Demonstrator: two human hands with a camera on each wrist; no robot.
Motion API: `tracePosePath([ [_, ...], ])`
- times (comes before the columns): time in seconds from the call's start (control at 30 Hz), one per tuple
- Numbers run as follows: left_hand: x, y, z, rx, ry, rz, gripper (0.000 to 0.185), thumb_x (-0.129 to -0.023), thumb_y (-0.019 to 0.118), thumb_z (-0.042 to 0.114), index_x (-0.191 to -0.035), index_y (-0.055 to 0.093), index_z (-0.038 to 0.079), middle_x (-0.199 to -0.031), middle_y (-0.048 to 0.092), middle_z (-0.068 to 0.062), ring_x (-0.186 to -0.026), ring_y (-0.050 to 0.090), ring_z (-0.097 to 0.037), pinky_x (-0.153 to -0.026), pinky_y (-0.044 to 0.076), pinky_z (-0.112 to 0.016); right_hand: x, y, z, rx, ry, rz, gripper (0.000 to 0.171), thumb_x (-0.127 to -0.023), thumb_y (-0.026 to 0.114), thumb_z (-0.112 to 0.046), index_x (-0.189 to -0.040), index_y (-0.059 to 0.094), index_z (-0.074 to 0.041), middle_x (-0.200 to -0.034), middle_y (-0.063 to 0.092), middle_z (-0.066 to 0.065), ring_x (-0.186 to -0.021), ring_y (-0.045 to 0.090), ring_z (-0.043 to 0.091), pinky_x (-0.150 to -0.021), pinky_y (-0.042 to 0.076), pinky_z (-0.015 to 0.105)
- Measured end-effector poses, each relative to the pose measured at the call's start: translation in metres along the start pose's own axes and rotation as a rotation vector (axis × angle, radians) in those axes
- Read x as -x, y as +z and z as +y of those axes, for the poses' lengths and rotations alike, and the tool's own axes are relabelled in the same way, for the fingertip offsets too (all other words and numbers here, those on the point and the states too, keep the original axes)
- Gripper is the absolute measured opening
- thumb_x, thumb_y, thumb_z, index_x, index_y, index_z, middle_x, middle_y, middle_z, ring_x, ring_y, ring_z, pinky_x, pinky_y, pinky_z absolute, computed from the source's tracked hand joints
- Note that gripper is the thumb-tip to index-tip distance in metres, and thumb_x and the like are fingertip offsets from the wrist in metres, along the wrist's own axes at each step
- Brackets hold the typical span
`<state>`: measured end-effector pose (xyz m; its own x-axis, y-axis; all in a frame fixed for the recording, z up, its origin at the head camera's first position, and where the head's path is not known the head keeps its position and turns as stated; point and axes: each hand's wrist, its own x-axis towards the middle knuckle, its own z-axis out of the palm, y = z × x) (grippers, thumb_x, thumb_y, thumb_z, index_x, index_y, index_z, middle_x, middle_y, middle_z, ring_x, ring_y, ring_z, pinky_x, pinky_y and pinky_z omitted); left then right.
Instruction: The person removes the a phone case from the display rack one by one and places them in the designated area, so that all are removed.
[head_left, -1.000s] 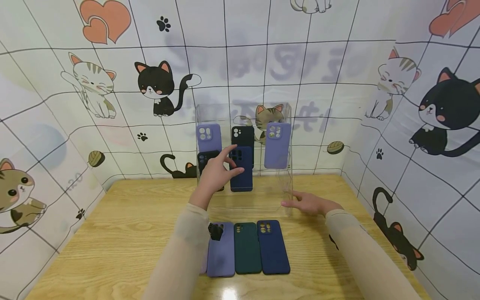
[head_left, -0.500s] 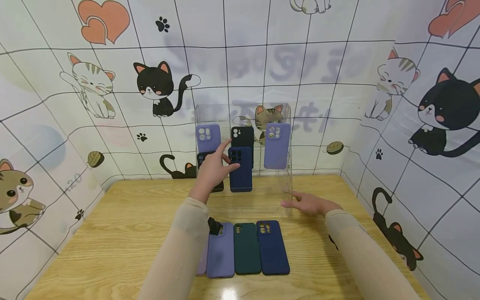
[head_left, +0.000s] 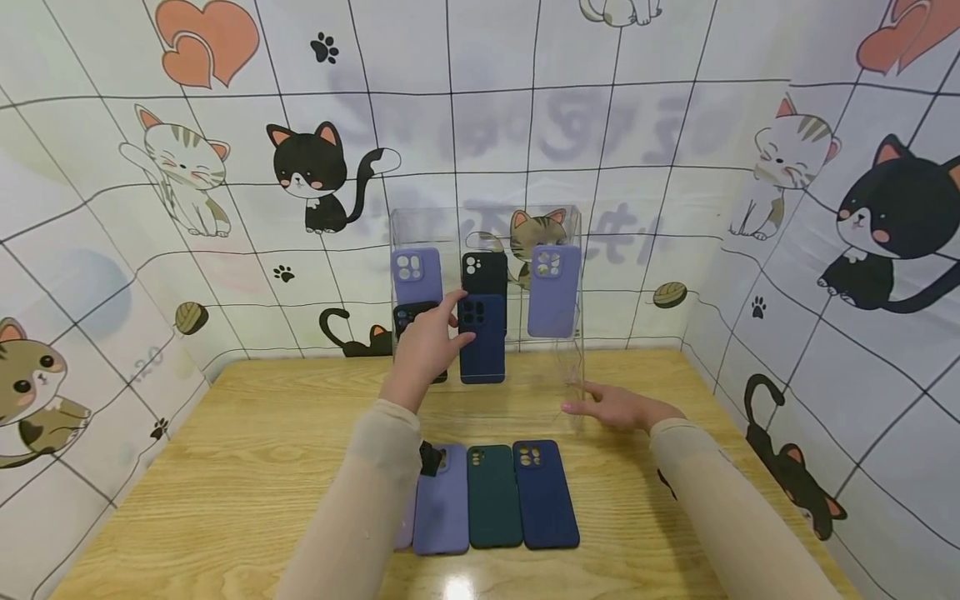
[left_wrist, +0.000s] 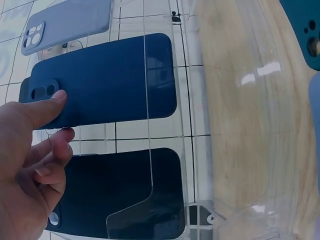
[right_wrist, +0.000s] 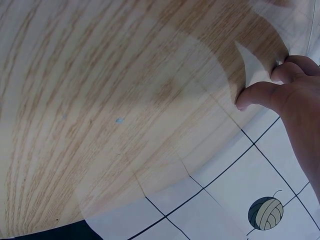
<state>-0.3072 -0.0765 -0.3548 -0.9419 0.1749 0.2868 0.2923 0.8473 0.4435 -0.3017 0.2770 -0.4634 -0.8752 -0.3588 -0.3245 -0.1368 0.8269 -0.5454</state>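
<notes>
From my end, I judge that handling the navy phone case (head_left: pixel 483 350) well calls for light, even pressure: I would guide it by its left edge, keep it upright behind the clear lip of the display stand (head_left: pixel 423 225), and avoid knocking the black case (head_left: pixel 486 275) that stands just behind it. It sits at the centre of the stand's lower tier. My left hand (head_left: pixel 426 346) is partly open; its thumb (left_wrist: pixel 52 105) lies on the case's face beside the camera cutout, the index fingertip is by the top left corner, and the others are loosely bent next to the edge. I cannot tell whether anything presses from behind, so I will not call it a firm hold. My right hand (head_left: pixel 618 407) grips the stand's lower right side between thumb and fingers, and I would leave that grip steady, since a light stand could slide. Just left of the navy case is a second black case (head_left: pixel 407 315), partly covered by my left hand and worth clearing with the knuckles. Nearer me on the worktop (head_left: pixel 247 467) lie a dark green case (head_left: pixel 495 508) and a blue case (head_left: pixel 551 508).
</notes>
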Motion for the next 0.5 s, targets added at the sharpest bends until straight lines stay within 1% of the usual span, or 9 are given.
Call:
tracePosePath([
  [0.07,0.002,0.001,0.000,-0.010,0.013,0.005,0.076,-0.100,0.077,0.037,-0.164,0.036,0.032,-0.122,0.076,-0.003,-0.060,0.062,-0.020,-0.055,0.045,-0.033,0.000,0.001,0.000,0.011,0.001,0.001,0.100,-0.098,0.050,-0.079,-0.173,0.019,-0.020,-0.175,0.025,0.025,-0.160,0.024,0.052,-0.123,0.026,0.073],
  [0.17,0.003,0.004,-0.001,-0.011,0.037,0.014,0.076,-0.100,0.077,0.033,-0.163,0.035,0.033,-0.119,0.078,-0.003,-0.060,0.063,-0.019,-0.053,0.045,-0.032,0.000,0.001,0.000,0.021,0.005,0.002,0.100,-0.098,0.049,-0.080,-0.173,0.018,-0.020,-0.175,0.024,0.024,-0.160,0.024,0.052,-0.123,0.026,0.073],
  [0.27,0.004,0.006,-0.001,-0.010,0.068,0.042,0.073,-0.100,0.077,0.029,-0.161,0.037,0.033,-0.115,0.079,-0.002,-0.059,0.062,-0.018,-0.052,0.044,-0.031,0.000,0.000,-0.001,0.017,0.009,0.003,0.101,-0.098,0.049,-0.080,-0.173,0.017,-0.021,-0.176,0.024,0.024,-0.161,0.023,0.052,-0.124,0.025,0.073],
  [0.37,0.004,0.009,-0.003,0.002,0.098,0.070,0.070,-0.100,0.077,0.026,-0.159,0.039,0.032,-0.113,0.080,-0.002,-0.056,0.061,-0.017,-0.051,0.043,-0.031,0.000,0.000,0.000,0.021,0.008,0.003,0.102,-0.098,0.049,-0.081,-0.173,0.017,-0.019,-0.175,0.024,0.025,-0.160,0.024,0.053,-0.123,0.025,0.074],
  [0.5,0.004,0.012,-0.004,0.029,0.107,0.091,0.068,-0.100,0.077,0.025,-0.158,0.042,0.032,-0.111,0.081,-0.002,-0.051,0.056,-0.016,-0.049,0.040,-0.030,-0.001,0.000,0.000,0.020,0.010,-0.001,0.101,-0.097,0.050,-0.081,-0.173,0.017,-0.022,-0.175,0.024,0.024,-0.160,0.024,0.053,-0.123,0.026,0.074],
])
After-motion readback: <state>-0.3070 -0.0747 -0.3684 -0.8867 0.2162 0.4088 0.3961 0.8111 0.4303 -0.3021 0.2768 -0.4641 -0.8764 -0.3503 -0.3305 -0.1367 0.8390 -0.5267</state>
